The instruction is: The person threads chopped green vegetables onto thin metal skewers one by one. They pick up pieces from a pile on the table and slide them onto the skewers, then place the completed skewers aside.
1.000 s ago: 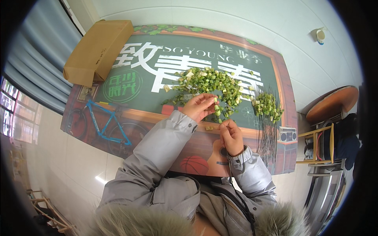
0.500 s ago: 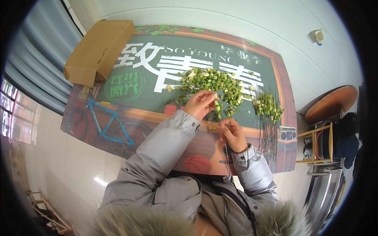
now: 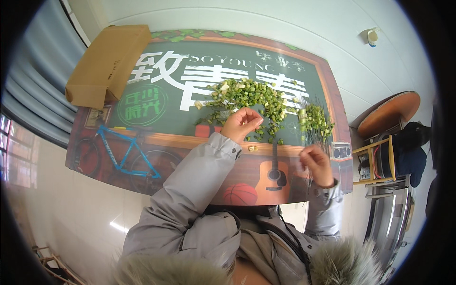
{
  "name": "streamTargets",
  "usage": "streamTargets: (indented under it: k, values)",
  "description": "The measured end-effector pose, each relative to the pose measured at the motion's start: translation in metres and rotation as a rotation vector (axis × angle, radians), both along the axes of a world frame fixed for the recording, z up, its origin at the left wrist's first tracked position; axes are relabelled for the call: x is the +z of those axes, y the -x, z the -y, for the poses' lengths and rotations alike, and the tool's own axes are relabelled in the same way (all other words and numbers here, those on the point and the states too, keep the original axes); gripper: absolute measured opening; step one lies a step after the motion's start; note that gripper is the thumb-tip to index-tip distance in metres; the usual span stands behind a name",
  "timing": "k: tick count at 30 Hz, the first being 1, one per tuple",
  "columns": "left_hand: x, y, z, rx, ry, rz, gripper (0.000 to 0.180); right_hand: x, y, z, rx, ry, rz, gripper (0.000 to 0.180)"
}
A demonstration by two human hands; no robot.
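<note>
A heap of short-cut green vegetable pieces [image 3: 254, 95], some of them pale, spreads over the middle of the table. Just in front of it is my left hand [image 3: 243, 124], thumb and forefinger pinched together, with nothing visible between them. To the right lies a bundle of thin dark skewers with green pieces threaded on their far ends [image 3: 317, 121]. At its left edge is a skewer of pale-green pieces [image 3: 303, 118]. My right hand [image 3: 317, 165], a little blurred, is closed at the near end of this skewer; its fingertips partly hide the stick.
The table cover [image 3: 161, 111] is printed with a chalkboard, bicycle, guitar and basketball. A brown cardboard box [image 3: 107, 66] stands at the far left corner. Two stray pale pieces [image 3: 252, 148] lie near the front. Beyond the right edge are a wooden chair [image 3: 392, 156] and a round brown board [image 3: 389, 114].
My right hand has carried the threaded skewer from in front of my left hand to the bundle on the right. My left hand has stayed almost in place, now apart from the skewer.
</note>
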State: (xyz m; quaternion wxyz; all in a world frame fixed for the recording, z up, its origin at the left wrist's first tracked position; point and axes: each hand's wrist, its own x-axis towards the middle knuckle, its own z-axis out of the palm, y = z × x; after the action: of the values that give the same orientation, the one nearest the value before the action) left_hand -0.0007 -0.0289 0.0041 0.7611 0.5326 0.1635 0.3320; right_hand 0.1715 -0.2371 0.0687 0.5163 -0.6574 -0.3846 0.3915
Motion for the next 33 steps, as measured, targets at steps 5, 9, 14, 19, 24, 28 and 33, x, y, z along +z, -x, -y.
streamTargets:
  k: [5, 9, 14, 19, 24, 28, 33]
  values:
    - [-0.004, -0.001, -0.001, 0.007, 0.068, 0.049, 0.013, 0.01, -0.071, 0.017, -0.194, 0.036, 0.308, 0.011]
    - [-0.003, -0.001, -0.001, 0.001, 0.106, 0.058, 0.014, -0.021, -0.114, 0.007, -0.238, 0.182, 0.461, 0.016]
    - [-0.002, -0.001, -0.001, -0.016, 0.099, 0.042, 0.018, -0.059, -0.138, 0.006, -0.357, 0.088, 0.767, 0.028]
    - [-0.003, -0.001, -0.001, -0.035, 0.096, 0.025, 0.02, -0.069, -0.154, 0.019, -0.425, 0.391, 0.979, 0.04]
    - [-0.004, -0.001, -0.002, -0.04, 0.102, 0.014, 0.021, -0.074, -0.154, 0.01, -0.365, 0.313, 0.857, 0.04]
    - [-0.005, -0.002, -0.001, -0.036, 0.114, 0.023, 0.021, -0.073, -0.149, 0.006, -0.346, 0.272, 0.876, 0.033]
    - [-0.007, -0.002, -0.001, -0.045, 0.101, 0.019, 0.022, -0.078, -0.146, 0.01, -0.322, 0.153, 1.071, 0.026]
